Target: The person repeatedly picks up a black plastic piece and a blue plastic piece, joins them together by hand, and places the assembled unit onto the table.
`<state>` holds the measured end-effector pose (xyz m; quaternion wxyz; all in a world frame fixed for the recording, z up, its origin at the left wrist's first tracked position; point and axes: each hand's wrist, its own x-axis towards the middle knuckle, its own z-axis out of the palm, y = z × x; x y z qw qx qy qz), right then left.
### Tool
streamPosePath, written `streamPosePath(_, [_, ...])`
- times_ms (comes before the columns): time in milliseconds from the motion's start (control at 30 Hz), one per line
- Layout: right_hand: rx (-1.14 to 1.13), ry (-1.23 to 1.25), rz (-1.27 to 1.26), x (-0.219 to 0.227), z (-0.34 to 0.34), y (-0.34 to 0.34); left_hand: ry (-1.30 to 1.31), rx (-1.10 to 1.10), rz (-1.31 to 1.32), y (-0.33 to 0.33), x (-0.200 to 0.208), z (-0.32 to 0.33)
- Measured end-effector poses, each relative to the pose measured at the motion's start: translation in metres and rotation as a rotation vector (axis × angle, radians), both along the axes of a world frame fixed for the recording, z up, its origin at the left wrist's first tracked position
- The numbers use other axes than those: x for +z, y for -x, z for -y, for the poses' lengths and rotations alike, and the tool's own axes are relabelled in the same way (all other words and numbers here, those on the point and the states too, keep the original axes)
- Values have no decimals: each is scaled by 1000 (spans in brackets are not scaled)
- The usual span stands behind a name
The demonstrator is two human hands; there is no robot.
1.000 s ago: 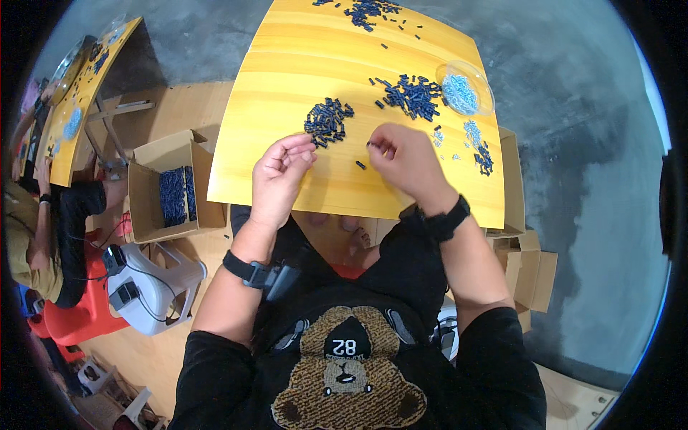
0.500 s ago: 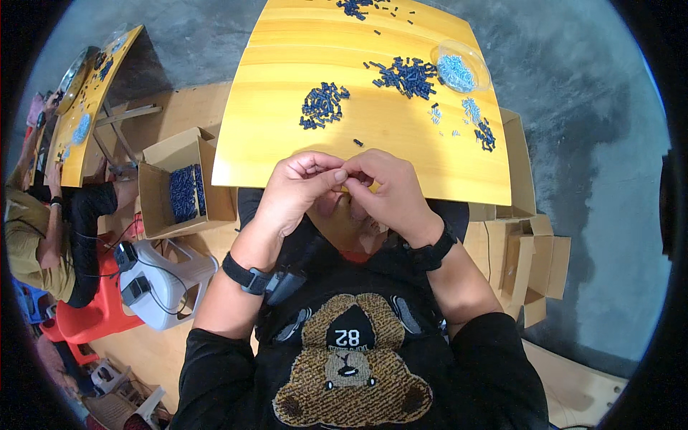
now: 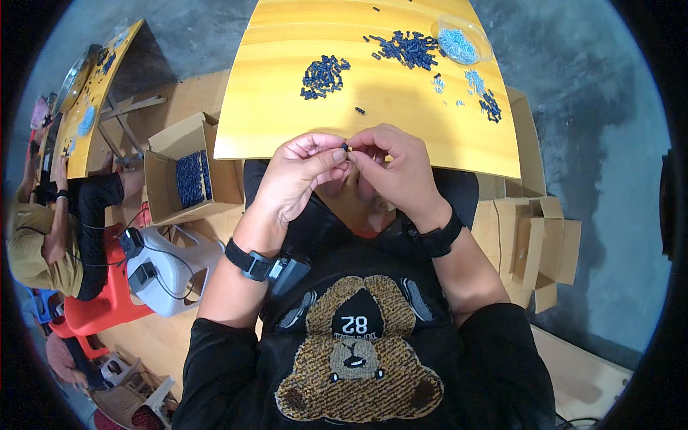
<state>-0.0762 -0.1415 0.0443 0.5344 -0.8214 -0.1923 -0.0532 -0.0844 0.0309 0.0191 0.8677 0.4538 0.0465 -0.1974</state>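
Note:
My left hand (image 3: 304,173) pinches a small black piece (image 3: 345,147) between thumb and fingers, at the table's near edge. Against it, my right hand (image 3: 396,170) has its thumb and forefinger closed at the same spot; whatever lies between those fingertips is too small to make out. One loose black piece (image 3: 360,110) lies on the yellow table (image 3: 272,136) just beyond my hands. Farther off are a left pile of black pieces (image 3: 324,77) and a larger pile of black pieces (image 3: 407,51). Small silvery pieces (image 3: 474,82) lie at the right.
A clear round dish (image 3: 459,44) of silvery-blue pieces stands at the far right, and a small black cluster (image 3: 490,107) nearer. On the left are an open carton (image 3: 166,193) of dark pieces, a white stool (image 3: 175,269) and a seated person (image 3: 46,244). Cartons (image 3: 541,247) stand right.
The view has shifted, so the table sits higher in the picture. My fingers have turned slightly apart, and the black piece now shows between them.

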Motion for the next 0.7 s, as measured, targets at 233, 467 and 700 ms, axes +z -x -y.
streamPosePath(233, [13, 18, 100, -6, 0, 4, -27, 16, -25, 1, 0, 3])
streamPosePath(467, [-6, 115, 248, -16, 2, 3, -105, 19, -47, 2, -3, 6])
streamPosePath(700, [-41, 35, 201, -20, 4, 7, -21, 30, -182, 5, 5, 5])
